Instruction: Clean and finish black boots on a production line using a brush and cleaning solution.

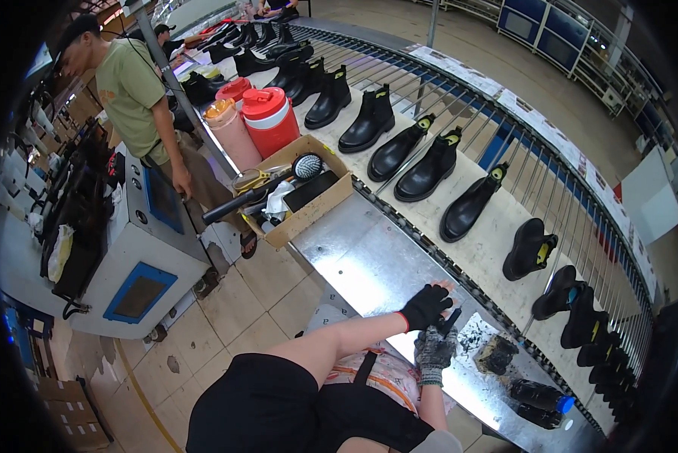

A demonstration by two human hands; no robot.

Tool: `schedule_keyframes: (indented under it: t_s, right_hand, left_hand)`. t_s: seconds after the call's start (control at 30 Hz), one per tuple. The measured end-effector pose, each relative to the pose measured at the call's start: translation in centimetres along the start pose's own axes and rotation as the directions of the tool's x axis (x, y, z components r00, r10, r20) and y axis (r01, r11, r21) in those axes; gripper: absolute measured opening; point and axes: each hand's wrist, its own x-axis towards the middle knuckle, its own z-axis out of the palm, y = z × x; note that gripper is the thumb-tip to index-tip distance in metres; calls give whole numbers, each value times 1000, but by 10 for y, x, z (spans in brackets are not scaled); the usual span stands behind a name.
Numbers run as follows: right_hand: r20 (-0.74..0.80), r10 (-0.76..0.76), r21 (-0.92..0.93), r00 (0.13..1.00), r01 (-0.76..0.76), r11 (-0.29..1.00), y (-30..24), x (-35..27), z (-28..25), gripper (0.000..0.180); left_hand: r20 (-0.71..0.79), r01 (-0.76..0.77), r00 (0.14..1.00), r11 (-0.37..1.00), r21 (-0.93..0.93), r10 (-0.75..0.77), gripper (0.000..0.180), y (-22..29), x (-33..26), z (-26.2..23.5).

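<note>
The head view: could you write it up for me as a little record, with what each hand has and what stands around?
Left hand: black glove, at the metal table
Right hand: grey glove, around a slim dark object, kind unclear
Beside the hands: dark-stained block; dark bottle with blue cap
Conveyor: black ankle boots in a row
Cardboard box: round-headed brush among other items
Behind box: red jug
Nearby: standing person in green shirt

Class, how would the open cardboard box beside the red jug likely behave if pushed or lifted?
The cardboard box is probably heavier than an empty one, being crowded with items. Its thin-looking walls may flex under a grip. The long black rod jutting past its side could catch, and the loosely lying brush might shift.
</note>
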Motion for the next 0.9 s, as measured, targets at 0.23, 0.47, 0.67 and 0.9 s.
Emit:
schedule_keyframes:
  t_s: [0.23,0.47,0.67,0.9]
  right_hand:
    - [25,-12,5,1000,12,1000,-7,0,5,22]
    - [29,-33,88,999,31,996,2,-9,-10,26]
    - [228,-445,-510,866,495,703,21,13,-22,28]
    - [50,-119,-409,992,129,903,-4,10,-11,36]
  left_hand:
    - [-45,-23,999,1000,21,24,46,0,-1,-9]
    - [-1,-17,1000,1000,-3,17,44,12,-7,-5]
    - [-42,-16,999,1000,-20,15,45,-6,-8,13]
    - [22,-15,1000,997,78,13,50,-3,10,-6]
